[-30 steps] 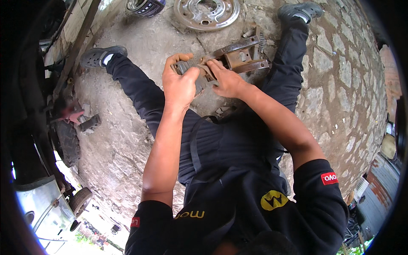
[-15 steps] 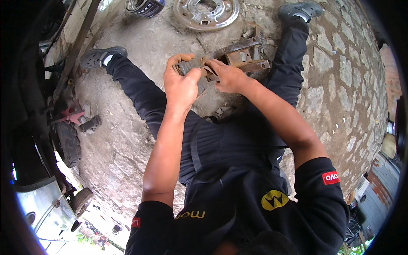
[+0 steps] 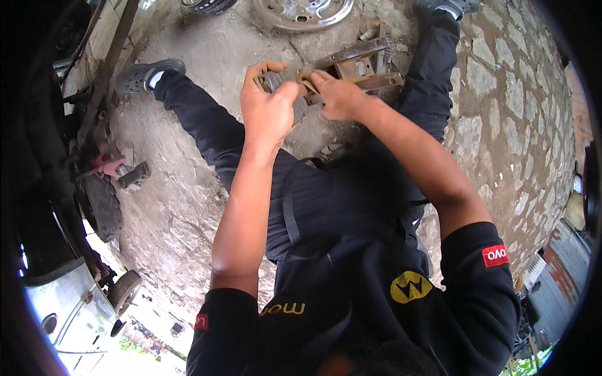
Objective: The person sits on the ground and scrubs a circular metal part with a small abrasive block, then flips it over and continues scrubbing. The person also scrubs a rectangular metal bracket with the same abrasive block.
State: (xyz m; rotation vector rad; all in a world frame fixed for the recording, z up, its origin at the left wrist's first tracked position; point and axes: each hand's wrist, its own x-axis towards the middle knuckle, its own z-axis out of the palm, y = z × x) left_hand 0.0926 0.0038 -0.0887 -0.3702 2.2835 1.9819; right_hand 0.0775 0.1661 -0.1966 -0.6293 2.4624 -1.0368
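Observation:
My left hand (image 3: 268, 108) is closed round a grey, ribbed metal block (image 3: 274, 80), thumb on the near side and forefinger curled over the far side. The block's lower part (image 3: 300, 111) shows below the thumb. Close by on the right, my right hand (image 3: 342, 97) has its fingers bent together on a small tan, strip-like piece (image 3: 308, 85) against the block's right side. What kind of piece it is cannot be made out. Just beyond the right hand, a rusty metal bracket (image 3: 357, 67) with two arms and a holed plate lies on the ground.
My outstretched legs (image 3: 200, 122) frame the work spot on rough concrete. Ahead lie a steel wheel rim (image 3: 304, 20) and a dark tub (image 3: 208, 5). On the left are a red metal stand (image 3: 105, 166) and a tyre (image 3: 124, 291). Stone paving (image 3: 483, 113) runs along the right.
The whole view has shifted slightly, so the rim and bracket sit higher in the picture. Both hands keep their grips; the right fingers have shifted a little on the tan piece.

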